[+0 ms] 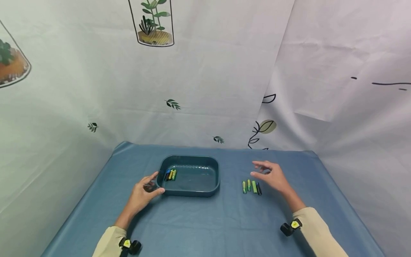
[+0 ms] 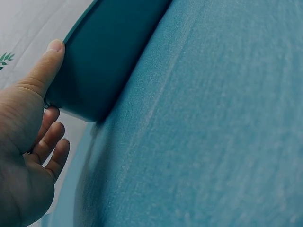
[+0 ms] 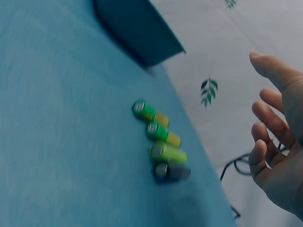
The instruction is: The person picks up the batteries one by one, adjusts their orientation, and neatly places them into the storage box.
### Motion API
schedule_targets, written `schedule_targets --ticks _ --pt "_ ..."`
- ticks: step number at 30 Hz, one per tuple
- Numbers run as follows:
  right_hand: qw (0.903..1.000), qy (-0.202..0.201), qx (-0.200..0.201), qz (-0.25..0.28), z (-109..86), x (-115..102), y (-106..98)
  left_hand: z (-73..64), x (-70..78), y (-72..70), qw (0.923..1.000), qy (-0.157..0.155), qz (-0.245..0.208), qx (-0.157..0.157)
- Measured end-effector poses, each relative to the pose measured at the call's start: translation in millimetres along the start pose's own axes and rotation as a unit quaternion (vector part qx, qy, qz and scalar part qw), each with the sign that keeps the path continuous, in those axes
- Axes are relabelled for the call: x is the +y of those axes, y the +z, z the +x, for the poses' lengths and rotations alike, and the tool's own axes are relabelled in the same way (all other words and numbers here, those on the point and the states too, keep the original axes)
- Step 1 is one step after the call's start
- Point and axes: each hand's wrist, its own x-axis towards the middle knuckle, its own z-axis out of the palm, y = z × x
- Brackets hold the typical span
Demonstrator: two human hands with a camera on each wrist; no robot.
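A dark teal tray [image 1: 192, 193] stands left of centre, with several small batteries [image 1: 171, 175] side by side at its left end. My left hand [image 1: 141, 196] holds the tray's near left corner, the thumb [image 2: 53, 59] against its outer wall and the index finger by the left rim. Right of the tray lies a row of loose batteries: two green-and-yellow ones [image 1: 244, 187], a light green one [image 1: 254, 186] and a dark one [image 1: 259, 189]. Over the far right side of that row hovers my right hand [image 1: 271, 175], fingers and thumb apart, nothing between them.
A blue cloth [image 1: 205, 228] covers the table. White fabric [image 1: 218, 78] printed with plants hangs behind and at the sides. In the right wrist view, a dark cable [image 3: 232, 165] shows beyond the table edge.
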Motion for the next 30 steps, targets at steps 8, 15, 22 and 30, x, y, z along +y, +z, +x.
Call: schedule_targets --ticks 8,15,22,30 --pt "0.9998 -0.014 -0.008 -0.009 -15.6 27 -9 0.8 -0.2 -0.3 1.0000 -0.004 0.002 0.000" --pt "0.9997 -0.014 -0.016 -0.016 -25.0 46 -10 0.7 0.5 -0.2 1.0000 -0.004 0.001 0.000" --pt "0.9988 -0.012 -0.029 -0.039 -28.5 58 -6 1.1 0.5 0.7 1.0000 -0.006 0.005 0.001" --pt "0.9967 -0.021 -0.046 -0.064 -29.8 63 -4 1.5 -1.1 0.5 1.0000 -0.007 -0.001 -0.001"
